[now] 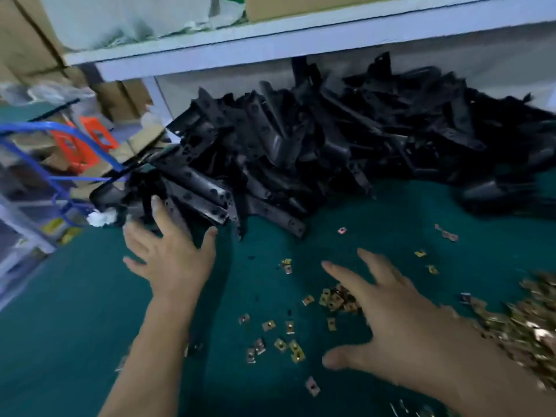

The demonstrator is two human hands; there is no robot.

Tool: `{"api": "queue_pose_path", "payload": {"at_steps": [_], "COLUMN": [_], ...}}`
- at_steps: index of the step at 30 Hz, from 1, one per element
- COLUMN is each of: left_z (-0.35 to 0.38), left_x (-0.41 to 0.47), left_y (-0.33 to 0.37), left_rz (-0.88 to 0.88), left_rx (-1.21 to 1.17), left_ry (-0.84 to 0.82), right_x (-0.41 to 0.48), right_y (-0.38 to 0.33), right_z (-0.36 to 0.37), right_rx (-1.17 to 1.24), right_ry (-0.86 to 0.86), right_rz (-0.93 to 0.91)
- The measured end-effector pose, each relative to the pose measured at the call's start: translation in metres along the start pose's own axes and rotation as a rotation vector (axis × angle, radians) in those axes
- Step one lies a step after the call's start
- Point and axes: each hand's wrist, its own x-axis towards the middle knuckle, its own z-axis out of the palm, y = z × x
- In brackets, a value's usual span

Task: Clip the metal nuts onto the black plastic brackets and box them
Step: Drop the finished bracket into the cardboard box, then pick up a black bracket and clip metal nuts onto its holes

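Green mat (pixel 90 296) on a bench with a white shelf (pixel 270 40) above it, and a big bracket pile (pixel 331 139) of black plastic heaped under that shelf; everything below is relative to that pile.

Loose metal nuts (pixel 334 299) are scattered on the mat in front of the pile, with a much thicker nut heap (pixel 526 320) off its front-right; some blue cable (pixel 60 130) hangs to the pile's left.

The left hand (pixel 171 254) sits at the pile's front-left corner, fingers spread and straight, holding nothing, fingertips at or just touching the closest bracket (pixel 195 188); the frame's blurry, so I can't say if there's real contact. The right hand (pixel 391 314) is splayed wide and empty too, well in front of the pile, hovering over the loose nuts.

So the left hand is clearly nearer the brackets; that closest one lies slanted, long axis running from the pile's left edge down toward its front. I'd guess left grabs the bracket and right picks up a nut.
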Motion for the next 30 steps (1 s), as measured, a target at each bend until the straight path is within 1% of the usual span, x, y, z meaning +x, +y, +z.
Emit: {"api": "queue_pose_path", "payload": {"at_steps": [3,4,5,9,12,14,16,17,19,21,23,26,27,28,30], "left_z": [0.0,0.003,0.006,0.012,0.008,0.004,0.002,0.003,0.005,0.009,0.016,0.026,0.028,0.028,0.026], "left_x": [0.032,0.037,0.041,0.042,0.042,0.04,0.036,0.033,0.026,0.019,0.011,-0.002,-0.005,-0.007,-0.009], "left_y": [-0.017,-0.022,-0.025,-0.022,-0.02,-0.019,-0.017,-0.014,-0.004,0.004,0.01,0.017,0.019,0.02,0.022], "left_rz": [-0.106,-0.104,-0.083,-0.047,0.014,0.066,0.131,0.167,0.248,0.332,0.4,0.5,0.518,0.488,0.331], "left_rx": [0.134,0.17,0.192,0.081,-0.033,-0.174,-0.363,-0.468,-0.663,-0.812,-0.934,-1.088,-1.154,-1.25,-1.478], "left_ry": [-0.258,-0.305,-0.306,-0.113,0.112,0.274,0.432,0.486,0.514,0.491,0.42,0.173,0.059,-0.087,-0.445], "right_x": [0.037,0.045,0.05,0.059,0.06,0.059,0.058,0.059,0.06,0.059,0.058,0.059,0.059,0.06,0.061], "right_y": [-0.018,-0.022,-0.024,-0.017,-0.015,-0.019,-0.023,-0.025,-0.027,-0.029,-0.028,-0.028,-0.028,-0.028,-0.028], "right_z": [0.003,0.007,0.011,0.02,0.027,0.03,0.032,0.034,0.036,0.039,0.041,0.044,0.045,0.046,0.046], "right_rx": [-0.088,-0.111,-0.116,0.02,-0.014,-0.027,-0.048,-0.06,-0.045,-0.01,0.002,0.08,0.13,0.175,0.248], "right_ry": [-0.102,-0.099,-0.081,0.071,0.169,0.189,0.171,0.166,0.175,0.186,0.194,0.238,0.257,0.281,0.352], "right_rz": [-0.025,-0.041,-0.065,-0.143,-0.218,-0.255,-0.272,-0.279,-0.296,-0.31,-0.322,-0.332,-0.338,-0.345,-0.356]}}
